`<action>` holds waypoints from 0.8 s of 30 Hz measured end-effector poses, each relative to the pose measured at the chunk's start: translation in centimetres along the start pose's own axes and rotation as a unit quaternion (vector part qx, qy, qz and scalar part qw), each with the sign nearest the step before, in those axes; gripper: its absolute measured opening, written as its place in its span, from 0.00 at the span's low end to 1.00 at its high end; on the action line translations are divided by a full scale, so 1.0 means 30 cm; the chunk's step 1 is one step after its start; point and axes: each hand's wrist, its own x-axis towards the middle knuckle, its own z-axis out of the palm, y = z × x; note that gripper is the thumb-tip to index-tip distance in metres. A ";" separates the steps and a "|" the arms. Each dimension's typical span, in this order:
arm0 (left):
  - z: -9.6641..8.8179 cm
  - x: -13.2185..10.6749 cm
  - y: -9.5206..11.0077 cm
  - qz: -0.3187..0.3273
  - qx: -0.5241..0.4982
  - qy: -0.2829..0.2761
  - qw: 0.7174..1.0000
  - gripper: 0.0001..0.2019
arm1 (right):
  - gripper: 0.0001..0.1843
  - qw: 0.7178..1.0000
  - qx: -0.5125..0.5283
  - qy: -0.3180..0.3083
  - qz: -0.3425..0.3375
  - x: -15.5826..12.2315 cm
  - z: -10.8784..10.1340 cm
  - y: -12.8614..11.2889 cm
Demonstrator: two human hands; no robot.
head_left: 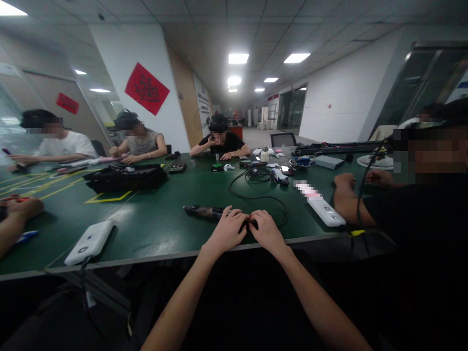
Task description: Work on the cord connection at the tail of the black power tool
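On the green table lies a dark, long cylindrical corded tool [204, 211], its narrow tip pointing left. My left hand [231, 226] is closed over its rear part with curled fingers. Close beside it, my right hand [266, 230] has its fingers bent together around the dark end of the tool, and the fingertips of both hands nearly meet. What lies under the fingers is mostly hidden. A black cable [268, 198] loops over the table behind my right hand.
A black bag [126, 178] lies left, beyond a white device [89, 242] near the edge. Right, another white device [326, 212] lies by a co-worker's arm [347, 200]. Bundled cables [258, 173] and small items lie at the back. Several people sit around the table [153, 219].
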 end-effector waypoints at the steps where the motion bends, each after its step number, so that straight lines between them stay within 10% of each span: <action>1: -0.004 0.000 -0.007 -0.002 -0.004 0.006 1.000 0.18 | 0.07 1.000 0.004 0.003 0.003 0.002 0.004 0.009; 9: -0.029 -0.017 -0.102 -0.021 -0.003 0.016 1.000 0.09 | 0.07 0.998 0.037 0.042 0.025 0.001 0.029 0.043; 24: -0.014 -0.011 -0.048 -0.037 -0.008 0.042 0.998 0.07 | 0.07 0.993 0.086 0.059 0.051 0.006 -0.012 0.022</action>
